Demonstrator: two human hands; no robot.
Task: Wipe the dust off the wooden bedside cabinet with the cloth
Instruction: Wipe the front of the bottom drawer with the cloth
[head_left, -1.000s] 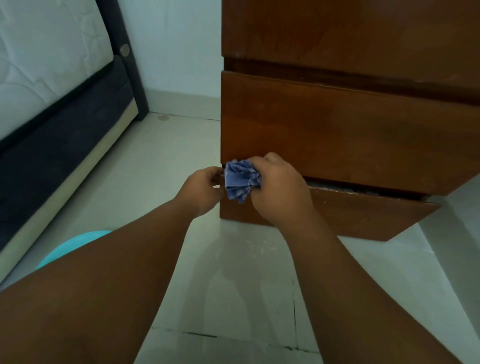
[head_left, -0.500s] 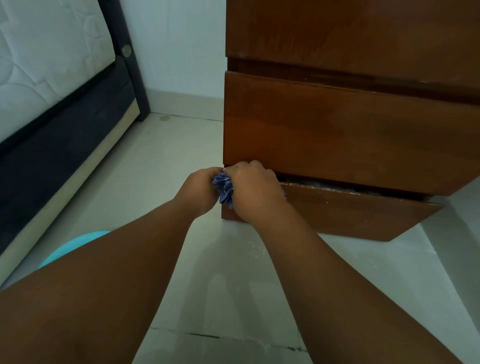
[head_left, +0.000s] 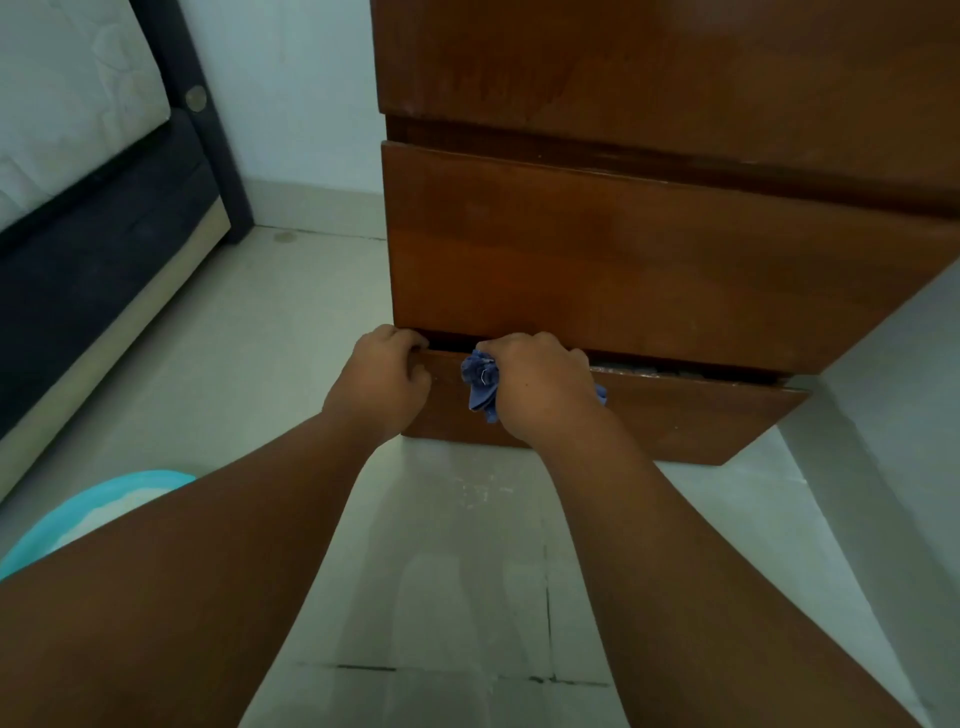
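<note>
The brown wooden bedside cabinet (head_left: 649, 249) stands on the floor in front of me, its bottom drawer (head_left: 691, 421) pulled out a little. My right hand (head_left: 540, 384) is closed around a bunched blue checked cloth (head_left: 480, 382) and presses it against the drawer's front, near the top edge. My left hand (head_left: 384, 379) grips the top left corner of that drawer, fingers curled over its edge. Part of the cloth is hidden under my right hand.
A bed with a white mattress (head_left: 67, 104) and dark frame (head_left: 98, 260) runs along the left. A turquoise round object (head_left: 98, 509) lies on the floor by my left arm. Pale tiled floor (head_left: 467, 571) stretches between me and the cabinet; a white wall (head_left: 301, 93) is behind.
My right hand has moved the cloth down from the middle drawer's lower edge onto the bottom drawer's front and a little rightward. My left hand has taken hold of the drawer's top left corner.
</note>
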